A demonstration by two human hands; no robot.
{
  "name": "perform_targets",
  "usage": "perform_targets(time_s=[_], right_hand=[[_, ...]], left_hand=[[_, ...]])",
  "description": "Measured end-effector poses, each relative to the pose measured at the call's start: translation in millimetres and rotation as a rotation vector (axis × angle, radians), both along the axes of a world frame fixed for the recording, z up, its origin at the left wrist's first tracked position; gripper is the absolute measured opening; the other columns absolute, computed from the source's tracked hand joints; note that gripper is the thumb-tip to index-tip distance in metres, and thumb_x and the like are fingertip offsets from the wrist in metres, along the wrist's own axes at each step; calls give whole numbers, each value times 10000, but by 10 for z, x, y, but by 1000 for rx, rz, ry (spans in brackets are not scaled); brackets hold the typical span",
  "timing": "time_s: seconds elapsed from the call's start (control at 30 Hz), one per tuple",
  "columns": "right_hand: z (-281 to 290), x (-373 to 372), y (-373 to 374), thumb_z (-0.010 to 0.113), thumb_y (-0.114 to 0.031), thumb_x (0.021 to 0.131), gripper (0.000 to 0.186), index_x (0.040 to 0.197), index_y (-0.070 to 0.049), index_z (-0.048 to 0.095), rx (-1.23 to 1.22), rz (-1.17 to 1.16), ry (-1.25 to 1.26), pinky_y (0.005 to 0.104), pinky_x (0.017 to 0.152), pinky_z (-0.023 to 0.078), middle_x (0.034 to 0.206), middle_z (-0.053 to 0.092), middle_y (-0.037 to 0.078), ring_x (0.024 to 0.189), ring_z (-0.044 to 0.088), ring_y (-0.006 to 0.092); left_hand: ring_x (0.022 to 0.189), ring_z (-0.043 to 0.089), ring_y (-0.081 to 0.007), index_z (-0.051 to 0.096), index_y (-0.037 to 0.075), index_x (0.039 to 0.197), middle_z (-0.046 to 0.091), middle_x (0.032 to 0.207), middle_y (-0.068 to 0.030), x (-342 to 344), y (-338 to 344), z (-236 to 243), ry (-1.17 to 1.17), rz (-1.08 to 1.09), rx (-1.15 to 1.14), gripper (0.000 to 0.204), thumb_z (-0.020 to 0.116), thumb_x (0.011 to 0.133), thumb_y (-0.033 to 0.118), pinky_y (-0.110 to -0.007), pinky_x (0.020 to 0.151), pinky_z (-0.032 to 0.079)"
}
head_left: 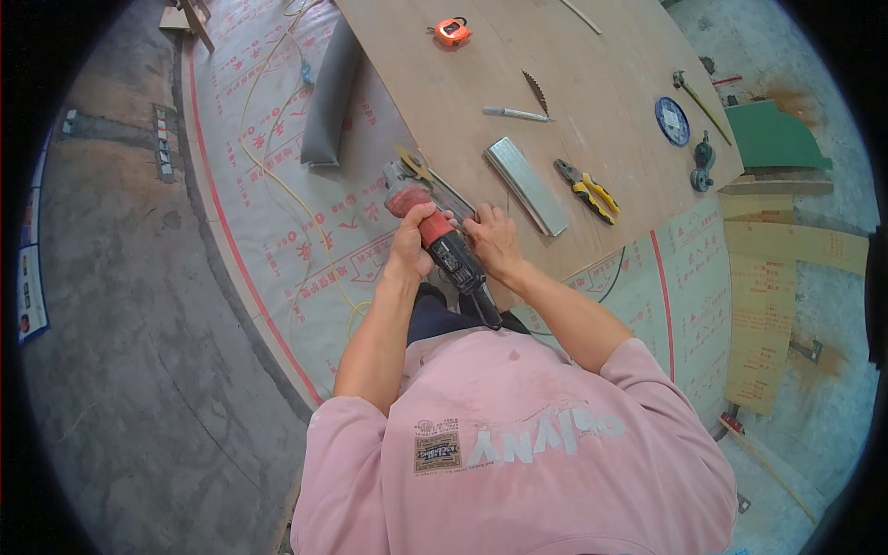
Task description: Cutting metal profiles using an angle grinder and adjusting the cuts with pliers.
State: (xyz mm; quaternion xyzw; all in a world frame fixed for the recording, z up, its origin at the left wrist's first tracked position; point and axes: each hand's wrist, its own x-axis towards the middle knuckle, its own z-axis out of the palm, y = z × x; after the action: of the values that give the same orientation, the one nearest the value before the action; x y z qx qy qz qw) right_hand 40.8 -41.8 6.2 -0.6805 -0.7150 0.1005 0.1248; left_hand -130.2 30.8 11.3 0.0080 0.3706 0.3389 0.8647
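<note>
My left hand (412,240) grips a red and black angle grinder (444,250) with a yellowish cutting disc (414,163) at its head, held over the near edge of a plywood board (583,83). My right hand (495,240) is closed around a thin metal strip (458,194), just right of the grinder's body; the disc is beside or on that strip, I cannot tell if it touches. A bundle of silver metal channels (525,185) lies right of my right hand, with yellow-black pliers (585,190) further right.
On the board lie an orange tape measure (451,30), a white marker (513,114), a saw blade (535,91), a blue round item (672,120), a black tool (702,165) and a hammer (701,102). A grey cushion-like roll (328,92) and cords (261,166) rest on the floor covering at left.
</note>
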Motion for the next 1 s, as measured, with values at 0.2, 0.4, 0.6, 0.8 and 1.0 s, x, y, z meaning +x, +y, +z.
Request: perform_targets(time_s=[0.2,0.4,0.6,0.8,1.0], right_hand=[[22,8,-14,624,-211,890,89,896,-130,658,44,-39,-40,461,715,467,976,559,72,944,576,288],[47,47,-23,627,-248,909,123,912,-128,654,60,-9,-71,457,669,483,927,577,71,868,622,270],[9,28,-9,627,-260,907,122,886,-140,637,1,-54,-92,473,669,485,877,613,61,836,666,264],[-35,16,10,610,-212,887,77,864,-138,613,47,-27,-81,456,630,466,815,610,64,775,661,275],[-54,5,-10,609,-202,877,67,858,-139,617,67,-7,-80,462,635,466,814,617,62,767,664,272]], left_hand=[[890,692,-280,527,9,1132,677,1003,-161,-17,-12,-9,18,7,22,403,730,866,234,-454,800,615],[849,688,-285,517,28,1122,681,952,-158,-62,-35,12,74,20,-57,380,728,862,207,-421,777,600],[831,682,-285,529,32,1100,675,930,-155,10,-80,140,157,46,-71,352,733,857,185,-413,777,595],[834,680,-289,542,34,1082,676,923,-154,69,-120,168,183,75,-71,318,724,862,174,-411,787,591],[840,678,-291,537,33,1090,676,934,-152,77,-87,223,89,4,-22,325,716,865,186,-427,795,592]])
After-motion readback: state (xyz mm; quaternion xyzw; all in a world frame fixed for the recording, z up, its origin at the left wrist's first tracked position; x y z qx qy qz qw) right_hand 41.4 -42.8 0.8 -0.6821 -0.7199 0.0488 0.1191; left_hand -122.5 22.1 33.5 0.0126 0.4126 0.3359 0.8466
